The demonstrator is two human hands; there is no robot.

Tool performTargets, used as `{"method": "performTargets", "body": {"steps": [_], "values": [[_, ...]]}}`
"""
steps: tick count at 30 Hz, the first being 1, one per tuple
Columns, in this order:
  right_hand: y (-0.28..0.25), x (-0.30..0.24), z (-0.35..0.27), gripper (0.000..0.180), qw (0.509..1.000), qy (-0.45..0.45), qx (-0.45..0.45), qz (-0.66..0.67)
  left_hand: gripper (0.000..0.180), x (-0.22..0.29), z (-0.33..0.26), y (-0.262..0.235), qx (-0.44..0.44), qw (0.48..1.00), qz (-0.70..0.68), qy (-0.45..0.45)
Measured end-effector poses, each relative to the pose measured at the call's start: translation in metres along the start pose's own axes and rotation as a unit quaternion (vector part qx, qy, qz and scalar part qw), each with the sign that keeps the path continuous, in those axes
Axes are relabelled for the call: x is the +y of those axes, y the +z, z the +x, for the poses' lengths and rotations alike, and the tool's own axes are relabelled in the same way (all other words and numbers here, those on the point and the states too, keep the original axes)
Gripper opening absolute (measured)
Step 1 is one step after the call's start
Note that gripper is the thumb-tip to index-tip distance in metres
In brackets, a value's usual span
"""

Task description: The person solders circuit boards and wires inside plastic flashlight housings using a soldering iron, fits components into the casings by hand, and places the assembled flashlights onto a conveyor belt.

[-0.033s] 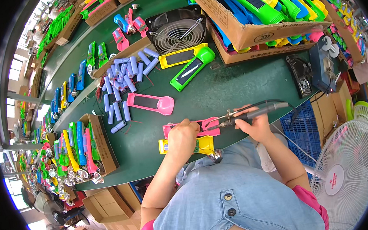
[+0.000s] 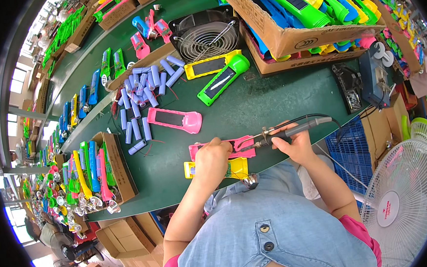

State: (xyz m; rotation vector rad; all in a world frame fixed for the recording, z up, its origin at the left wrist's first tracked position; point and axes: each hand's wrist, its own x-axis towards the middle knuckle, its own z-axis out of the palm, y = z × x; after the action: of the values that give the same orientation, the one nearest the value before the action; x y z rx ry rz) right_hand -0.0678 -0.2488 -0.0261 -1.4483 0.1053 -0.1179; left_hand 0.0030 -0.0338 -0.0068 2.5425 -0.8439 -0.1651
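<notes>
My right hand (image 2: 294,140) grips a soldering iron (image 2: 296,130) that has a thin metal solder guide tube on it. The iron's tip points left into a pink flashlight casing (image 2: 246,146) lying at the table's near edge. My left hand (image 2: 212,158) has its fingers closed on that casing's left part; its fingertips are partly hidden. Below the wrist, and partly covered by it, lies a yellow flashlight casing (image 2: 239,167) with a round silvery lamp head (image 2: 250,180) at its right end. Farther left rests another pink casing (image 2: 188,121) with a dark panel.
Purple battery cells (image 2: 135,109) with red wires lie piled left of centre. Yellow (image 2: 204,68) and green casings (image 2: 222,81) lie beyond, near a black metal-grilled fan (image 2: 207,40). Cardboard boxes (image 2: 268,64) of casings stand far right and left. A blue soldering station (image 2: 374,82) sits right, above a white fan (image 2: 407,190).
The back end of the soldering iron has shifted very slightly left in my right hand. My left hand and the casings look the same.
</notes>
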Motion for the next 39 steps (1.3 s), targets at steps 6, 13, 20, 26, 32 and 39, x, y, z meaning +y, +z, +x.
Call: {"method": "performTargets", "body": {"steps": [6, 13, 20, 26, 32, 39], "values": [[0.003, 0.018, 0.004, 0.016, 0.999, 0.009, 0.004, 0.033, 0.005, 0.001, 0.003, 0.004, -0.007, 0.998, 0.064, 0.020], [0.007, 0.022, 0.003, 0.016, 0.999, 0.003, 0.015, 0.028, 0.006, 0.003, 0.005, 0.004, -0.023, 0.996, 0.086, 0.012], [0.006, 0.019, 0.000, 0.016, 1.000, 0.016, 0.013, -0.012, 0.007, 0.004, 0.007, 0.005, -0.038, 0.994, 0.100, -0.006], [0.007, 0.013, -0.016, 0.015, 0.996, -0.061, 0.056, -0.018, 0.007, 0.004, 0.008, 0.002, -0.036, 0.995, 0.096, -0.012], [0.030, 0.018, -0.035, 0.056, 0.936, -0.263, 0.004, -0.235, 0.006, 0.005, 0.008, 0.003, -0.032, 0.996, 0.085, -0.021], [0.062, 0.031, -0.033, 0.076, 0.942, -0.169, -0.068, -0.283, 0.009, 0.009, 0.005, -0.002, -0.015, 0.998, 0.062, -0.015]]}}
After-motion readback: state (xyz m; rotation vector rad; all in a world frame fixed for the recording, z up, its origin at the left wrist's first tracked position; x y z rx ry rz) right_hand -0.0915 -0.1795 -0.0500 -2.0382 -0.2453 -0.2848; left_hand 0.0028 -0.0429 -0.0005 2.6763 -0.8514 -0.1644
